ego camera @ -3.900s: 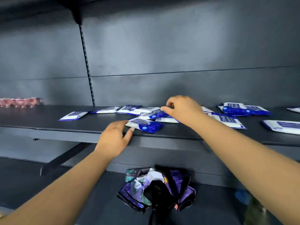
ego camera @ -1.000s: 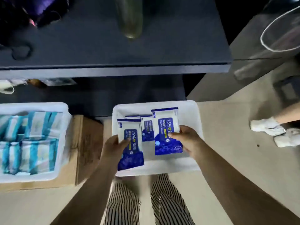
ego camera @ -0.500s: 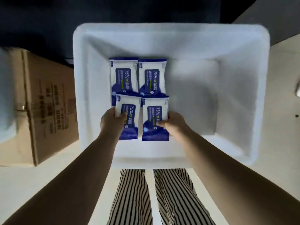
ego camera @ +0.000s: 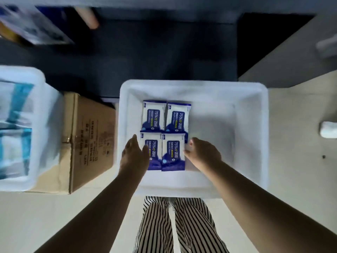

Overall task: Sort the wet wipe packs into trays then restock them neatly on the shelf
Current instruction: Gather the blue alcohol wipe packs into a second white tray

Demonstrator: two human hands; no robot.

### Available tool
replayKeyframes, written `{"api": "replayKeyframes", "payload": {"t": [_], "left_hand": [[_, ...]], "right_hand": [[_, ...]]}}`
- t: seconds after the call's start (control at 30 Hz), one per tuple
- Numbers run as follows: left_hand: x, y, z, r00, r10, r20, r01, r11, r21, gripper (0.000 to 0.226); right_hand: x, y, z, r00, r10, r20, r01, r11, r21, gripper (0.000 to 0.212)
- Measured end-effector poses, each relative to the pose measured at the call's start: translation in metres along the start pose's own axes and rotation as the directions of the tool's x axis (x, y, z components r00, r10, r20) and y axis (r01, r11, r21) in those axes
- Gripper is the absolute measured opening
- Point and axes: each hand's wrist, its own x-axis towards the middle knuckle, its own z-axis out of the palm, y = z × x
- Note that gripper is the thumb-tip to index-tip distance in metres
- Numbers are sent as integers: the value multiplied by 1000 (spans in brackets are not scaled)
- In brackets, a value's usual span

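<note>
Sorting stage, early by my reading. Four blue wet wipe packs (ego camera: 165, 136) lie flat in the white tray (ego camera: 262, 136), two rows of two, edges touching, set toward the tray's left side; the right half of the tray floor is bare. A second tray (ego camera: 36, 125) left of the white tray, resting on a cardboard box (ego camera: 91, 139), already carries teal-striped packs, blurred. Shelf restocking not yet begun, as far as I can judge.

My left hand (ego camera: 134, 157) is inside the tray at its left wall, fingers straight, overlapping the near-left pack's edge. My right hand (ego camera: 202, 154) sits just right of the near-right pack, fingers loosely bent, fingertips at its edge. Neither hand holds anything; the two near packs lie between them.
</note>
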Motion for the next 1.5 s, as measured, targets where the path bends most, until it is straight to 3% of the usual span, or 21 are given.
{"api": "replayKeyframes", "payload": {"t": [0.13, 0.23, 0.37, 0.57, 0.67, 0.77, 0.83, 0.93, 1.1, 1.3, 1.5], "left_hand": [[-39, 33, -81, 951, 301, -72, -277, 931, 239, 56], [-74, 57, -148, 888, 448, -107, -375, 838, 397, 50], [-125, 77, -233, 700, 697, -153, -529, 650, 545, 47], [-189, 89, -339, 527, 822, -216, -517, 511, 686, 43], [-227, 92, -393, 402, 870, -286, -493, 469, 733, 43], [-267, 86, -442, 376, 852, -365, -506, 519, 689, 53], [-296, 71, -472, 294, 853, -432, -517, 522, 679, 64], [-333, 45, -517, 217, 850, -480, -505, 519, 690, 49], [-381, 5, -574, 74, 849, -523, -487, 488, 724, 47], [-397, -11, -613, 25, 836, -548, -522, 479, 706, 39], [-367, -13, -641, 110, 796, -595, -574, 539, 616, 37]], "right_hand": [[-60, -21, -77, 973, -172, -153, 151, 978, -142, 41], [-114, -40, -142, 921, -293, -257, 232, 942, -243, 42], [-188, -74, -220, 795, -451, -407, 317, 880, -354, 43], [-289, -121, -293, 635, -559, -533, 331, 821, -466, 44], [-345, -143, -312, 543, -590, -597, 316, 803, -505, 45], [-399, -170, -321, 455, -590, -667, 267, 805, -530, 44], [-437, -191, -321, 385, -593, -707, 240, 804, -544, 42], [-490, -224, -317, 321, -582, -747, 228, 813, -536, 44], [-560, -273, -301, 198, -553, -809, 216, 830, -515, 45], [-590, -302, -296, 195, -490, -850, 172, 870, -462, 42], [-582, -326, -317, 224, -434, -873, 124, 901, -416, 41]]}}
